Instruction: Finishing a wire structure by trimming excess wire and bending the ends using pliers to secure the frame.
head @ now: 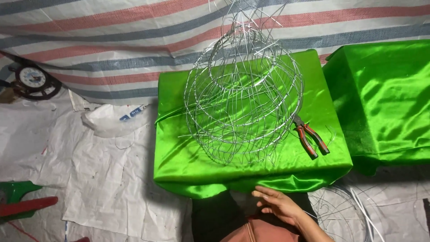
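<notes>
Head view: the wire cage frame (244, 96) stands largely woven on the green-draped table (179, 152), loose ends still sticking out; pliers (310, 136) lie beside it, untouched. Right hand (277, 204) rests below, fingers released; left hand unseen.

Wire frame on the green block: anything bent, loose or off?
The wire frame is unfinished: loose wire ends stick out untrimmed at its top and along its lower edge, and it sits tilted on the green cloth-covered block. Red-handled pliers lie beside it. One hand rests open near the block's front edge; nothing is spilled.
</notes>
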